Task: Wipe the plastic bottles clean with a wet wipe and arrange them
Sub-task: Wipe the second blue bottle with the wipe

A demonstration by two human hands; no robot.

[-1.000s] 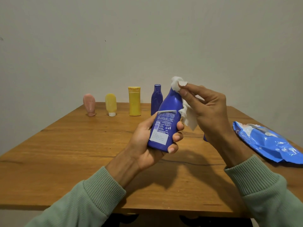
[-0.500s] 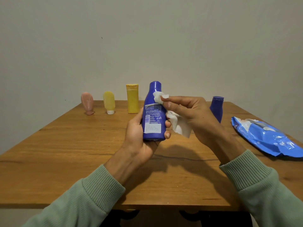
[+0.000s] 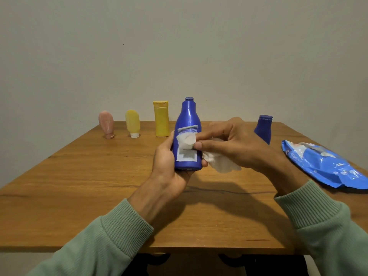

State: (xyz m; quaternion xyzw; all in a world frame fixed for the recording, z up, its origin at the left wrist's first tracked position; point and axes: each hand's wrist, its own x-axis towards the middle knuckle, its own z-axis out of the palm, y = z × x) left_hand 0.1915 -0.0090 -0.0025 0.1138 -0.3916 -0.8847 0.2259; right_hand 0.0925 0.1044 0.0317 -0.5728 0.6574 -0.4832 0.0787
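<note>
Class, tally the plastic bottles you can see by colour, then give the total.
Blue: 2, the held bottle and the standing blue bottle
Yellow: 2, the tall yellow bottle and the pale yellow tube
Pink: 1, the pink bottle
Total: 5 in view

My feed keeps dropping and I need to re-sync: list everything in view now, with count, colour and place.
Pink bottle: 1, pink, leftmost in the back row, cap down.
Pale yellow bottle: 1, white cap, second in the row, cap down.
Yellow bottle: 1, deep yellow, third in the row, upright.
Held blue bottle: 1, blue, labelled, upright above the table.
Second blue bottle: 1, blue, back right, partly behind the right hand.
Wet wipe: 1, white, against the held bottle's label.
Wipes pack: 1, blue, table's right edge.
Table: 1, brown wood.
Wall: grey, behind.
Left hand: green sleeve, grips the held blue bottle.
Right hand: green sleeve, pinches the wet wipe.
</note>
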